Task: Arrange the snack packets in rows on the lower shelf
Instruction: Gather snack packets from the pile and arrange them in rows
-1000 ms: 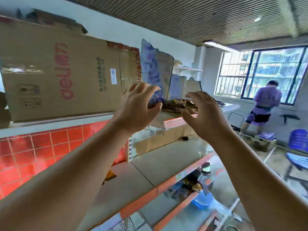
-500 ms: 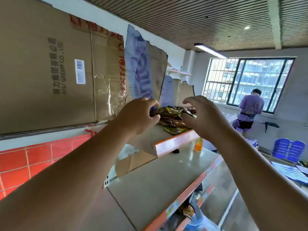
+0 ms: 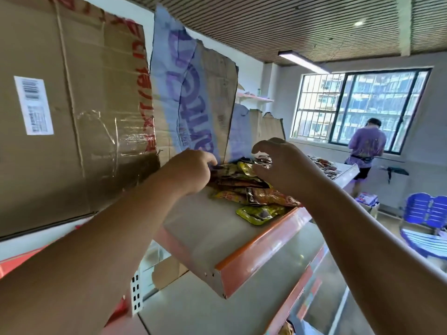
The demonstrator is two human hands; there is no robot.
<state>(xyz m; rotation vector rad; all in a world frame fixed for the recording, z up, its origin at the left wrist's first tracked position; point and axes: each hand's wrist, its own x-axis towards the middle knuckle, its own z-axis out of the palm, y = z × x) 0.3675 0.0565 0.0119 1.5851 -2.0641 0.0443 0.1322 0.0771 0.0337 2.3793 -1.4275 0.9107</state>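
A heap of snack packets [image 3: 244,187] in yellow, orange and brown foil lies on the top shelf [image 3: 208,228], which has an orange front lip. One yellow packet [image 3: 261,214] lies apart near the lip. My left hand [image 3: 191,171] rests at the heap's left edge, fingers curled onto a packet; whether it grips is unclear. My right hand [image 3: 278,165] hovers over the heap's right side with fingers bent and spread. The lower shelf [image 3: 217,308] runs below, grey and bare where it shows.
Flattened cardboard boxes [image 3: 72,117] and a torn blue-printed sheet [image 3: 191,102] stand against the wall behind the heap. More packets [image 3: 324,164] lie farther along the top shelf. A person in a purple shirt [image 3: 366,146] stands at the window. Blue chairs [image 3: 428,213] stand at right.
The view has closed in on the top shelf. Both hands have moved forward from the air onto the packet heap, the left touching its edge, the right spreading above it.
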